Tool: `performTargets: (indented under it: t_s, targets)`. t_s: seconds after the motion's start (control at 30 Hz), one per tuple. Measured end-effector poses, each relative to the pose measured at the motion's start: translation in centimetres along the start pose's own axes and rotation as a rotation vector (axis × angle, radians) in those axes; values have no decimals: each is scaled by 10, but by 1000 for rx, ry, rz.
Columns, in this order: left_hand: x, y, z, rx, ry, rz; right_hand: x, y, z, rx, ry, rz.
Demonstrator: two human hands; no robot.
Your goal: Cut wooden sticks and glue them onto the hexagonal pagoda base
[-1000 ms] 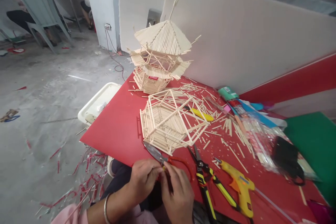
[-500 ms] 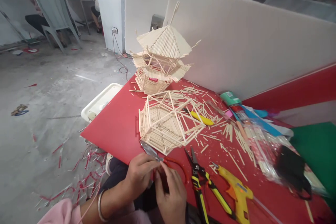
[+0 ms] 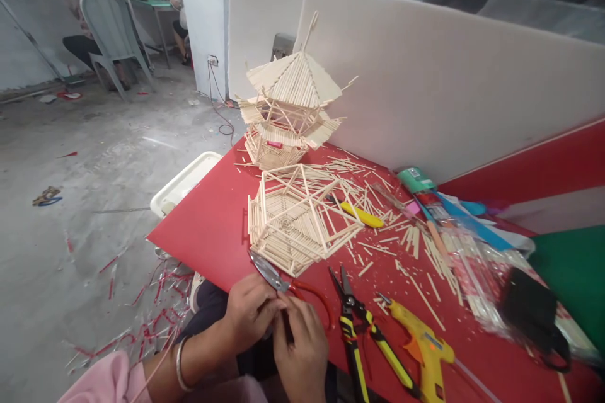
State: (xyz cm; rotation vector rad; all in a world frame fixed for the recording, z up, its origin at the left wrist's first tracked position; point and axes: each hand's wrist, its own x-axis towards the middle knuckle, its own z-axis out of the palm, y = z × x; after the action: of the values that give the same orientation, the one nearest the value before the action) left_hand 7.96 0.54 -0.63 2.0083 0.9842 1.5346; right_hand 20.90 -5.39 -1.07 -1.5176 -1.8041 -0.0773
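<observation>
My left hand (image 3: 249, 315) and my right hand (image 3: 301, 349) meet low in front of me at the table's near edge. Their fingertips are pinched together, and whatever they hold is too small or hidden to make out. Just beyond the fingers lie red-handled scissors (image 3: 270, 271), partly covered by my hands. Behind these stands an open hexagonal frame of wooden sticks (image 3: 326, 240) with a stick-covered base. To the right of my hands rest black-and-yellow shears (image 3: 348, 305), blades apart, and a yellow glue gun (image 3: 425, 343).
A tiered stick pagoda (image 3: 302, 85) stands at the table's far corner. Loose sticks (image 3: 416, 239) and a yellow cutter knife (image 3: 362, 214) lie on the red table (image 3: 208, 227). Packaged sticks (image 3: 472, 277) and a black pouch (image 3: 529, 305) are at right. People sit at the back left.
The view has shifted slightly. My hands stay together, fingertips still pinched, with only a small movement. The tools and stick models keep their places on the table.
</observation>
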Motion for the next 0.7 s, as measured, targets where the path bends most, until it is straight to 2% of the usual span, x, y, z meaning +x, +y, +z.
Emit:
performTargets:
  t_s: [0.4, 0.7]
  targets:
    - [-6, -5, 0, 15, -81, 58, -6, 5, 4, -83, 6, -15]
    - [-9, -9, 0, -13, -86, 78, 8, 6, -3, -94, -12, -12]
